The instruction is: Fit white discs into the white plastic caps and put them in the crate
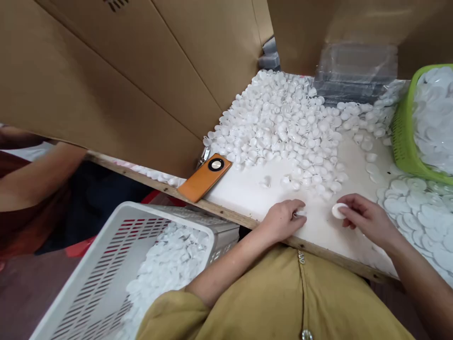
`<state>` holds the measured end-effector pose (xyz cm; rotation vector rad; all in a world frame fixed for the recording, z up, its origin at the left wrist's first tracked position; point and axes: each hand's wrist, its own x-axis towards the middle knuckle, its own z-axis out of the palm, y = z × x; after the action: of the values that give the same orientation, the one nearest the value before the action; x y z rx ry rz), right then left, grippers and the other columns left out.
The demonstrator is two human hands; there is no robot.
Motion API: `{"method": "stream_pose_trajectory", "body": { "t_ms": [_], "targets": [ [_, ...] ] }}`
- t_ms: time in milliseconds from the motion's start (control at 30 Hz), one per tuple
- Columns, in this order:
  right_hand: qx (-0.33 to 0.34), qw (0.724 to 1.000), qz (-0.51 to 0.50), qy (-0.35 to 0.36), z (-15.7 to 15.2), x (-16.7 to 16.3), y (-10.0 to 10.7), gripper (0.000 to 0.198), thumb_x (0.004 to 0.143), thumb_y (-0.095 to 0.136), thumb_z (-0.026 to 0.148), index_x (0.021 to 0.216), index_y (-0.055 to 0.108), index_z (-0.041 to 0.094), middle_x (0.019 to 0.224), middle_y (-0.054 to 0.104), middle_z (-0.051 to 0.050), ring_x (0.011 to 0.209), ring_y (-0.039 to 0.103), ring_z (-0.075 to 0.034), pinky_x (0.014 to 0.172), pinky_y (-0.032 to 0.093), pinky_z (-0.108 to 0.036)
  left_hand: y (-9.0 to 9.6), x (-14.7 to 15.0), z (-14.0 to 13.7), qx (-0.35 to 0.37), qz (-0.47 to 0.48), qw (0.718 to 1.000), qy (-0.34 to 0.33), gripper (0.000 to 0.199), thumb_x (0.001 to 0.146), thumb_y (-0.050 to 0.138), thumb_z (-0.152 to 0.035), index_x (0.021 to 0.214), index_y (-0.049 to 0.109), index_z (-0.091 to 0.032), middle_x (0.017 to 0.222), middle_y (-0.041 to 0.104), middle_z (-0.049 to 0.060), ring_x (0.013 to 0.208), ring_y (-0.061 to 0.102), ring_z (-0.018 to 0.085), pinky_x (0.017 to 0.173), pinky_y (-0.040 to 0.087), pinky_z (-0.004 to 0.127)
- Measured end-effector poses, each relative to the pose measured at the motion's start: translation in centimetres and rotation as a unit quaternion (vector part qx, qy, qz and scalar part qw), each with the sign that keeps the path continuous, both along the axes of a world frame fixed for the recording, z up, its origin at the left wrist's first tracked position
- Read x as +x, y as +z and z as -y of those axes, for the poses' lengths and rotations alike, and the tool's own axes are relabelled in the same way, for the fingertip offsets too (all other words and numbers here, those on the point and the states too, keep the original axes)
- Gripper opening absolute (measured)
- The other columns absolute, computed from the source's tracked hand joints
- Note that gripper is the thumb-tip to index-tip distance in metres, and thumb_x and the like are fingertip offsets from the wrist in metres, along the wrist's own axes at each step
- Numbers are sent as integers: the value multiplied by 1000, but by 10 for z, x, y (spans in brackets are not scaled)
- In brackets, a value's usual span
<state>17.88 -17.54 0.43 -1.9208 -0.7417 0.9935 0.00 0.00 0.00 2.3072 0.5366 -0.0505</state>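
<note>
Pinching white disc (338, 210), right hand (370, 221), free edge leftward, left hand (282, 220) gripping small piece (300, 214) (long axis unclear)

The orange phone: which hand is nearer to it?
Left. The left hand is right of the orange phone; the right hand, holding a white disc, is farther right, beyond the left.

From afar I view a white worktable (233, 192) edged with a wooden strip (233, 217); small glossy white plastic pieces (279, 123) lie heaped across its far middle; an orange smartphone (198, 183) lies camera-side up at the strip; flat white discs (424, 222) spread on the right, beside a green plastic basket (402, 137); a plastic-wrapped bundle (354, 78) sits behind.
</note>
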Motion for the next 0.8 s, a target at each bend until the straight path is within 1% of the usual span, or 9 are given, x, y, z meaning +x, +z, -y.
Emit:
{"method": "stream_pose_trajectory", "body": {
  "t_ms": [100, 200, 267, 333, 400, 533, 633, 700, 800],
  "targets": [
    [-20, 996, -39, 81, -11, -19, -7, 25, 84, 59, 45, 96, 59, 23, 71, 63, 1, 60, 61, -16, 58, 49, -28, 6, 4, 0, -10, -68, 998, -8, 25, 91, 46, -35, 100, 64, -20, 81, 69, 3, 78, 65, 18, 69, 48, 26],
    [-70, 991, -11, 117, -21, -30, -9, 18, 85, 56, 41, 90, 58, 24, 60, 60, 4, 54, 60, -15, 55, 47, -28, 4, 13, -6, 65, -133, 989, 27, 30, 93, 43, -41, 107, 58, -19, 82, 70, 6, 80, 67, 23, 69, 48, 30],
    [-90, 989, 8, 118, -26, -32, -9, 16, 85, 56, 40, 88, 57, 24, 54, 58, 5, 51, 58, -15, 52, 46, -27, 1, 14, -11, 97, -145, 983, 51, 32, 92, 45, -40, 115, 54, -20, 83, 70, 6, 81, 67, 24, 70, 49, 32],
    [-74, 993, -5, 91, -28, -32, -10, 17, 85, 56, 41, 87, 56, 24, 56, 58, 5, 52, 60, -15, 53, 47, -27, -1, 11, -16, 90, -113, 988, 61, 27, 93, 43, -34, 115, 53, -20, 88, 69, 6, 83, 66, 22, 74, 49, 32],
    [-39, 997, -52, 51, -30, -30, -12, 20, 83, 58, 43, 88, 55, 23, 65, 61, 4, 57, 62, -15, 56, 50, -27, -3, 4, -20, 52, -45, 996, 50, 25, 92, 45, -28, 114, 55, -20, 98, 67, 6, 88, 64, 19, 79, 50, 30],
    [-5, 991, -134, 1, -37, -32, -12, 27, 78, 66, 44, 87, 56, 21, 71, 64, 1, 62, 66, -16, 59, 53, -28, -7, -5, -23, -6, 61, 998, -31, 45, 79, 65, -24, 123, 55, -20, 112, 58, 7, 98, 60, 18, 86, 48, 26],
    [-18, 989, -145, 3, -48, -36, -11, 30, 73, 69, 45, 81, 54, 20, 65, 63, 1, 58, 65, -15, 53, 52, -26, -13, -2, -21, 31, 69, 994, -80, 33, 78, 66, -24, 111, 63, -21, 104, 60, 6, 100, 57, 20, 88, 46, 28],
    [-39, 989, -141, 13, -57, -40, -10, 31, 73, 69, 45, 80, 52, 20, 62, 63, 2, 51, 63, -14, 45, 49, -23, -17, 3, -20, 53, 58, 993, -84, 20, 81, 64, -27, 100, 67, -22, 96, 63, 4, 95, 58, 20, 85, 46, 29],
    [-73, 988, -131, 39, -67, -44, -12, 31, 76, 65, 47, 81, 48, 21, 59, 63, 3, 42, 58, -12, 35, 40, -19, -21, 7, -19, 52, 48, 995, -66, 17, 82, 64, -35, 90, 68, -21, 89, 64, 3, 88, 59, 19, 76, 46, 26]
  ]
}}
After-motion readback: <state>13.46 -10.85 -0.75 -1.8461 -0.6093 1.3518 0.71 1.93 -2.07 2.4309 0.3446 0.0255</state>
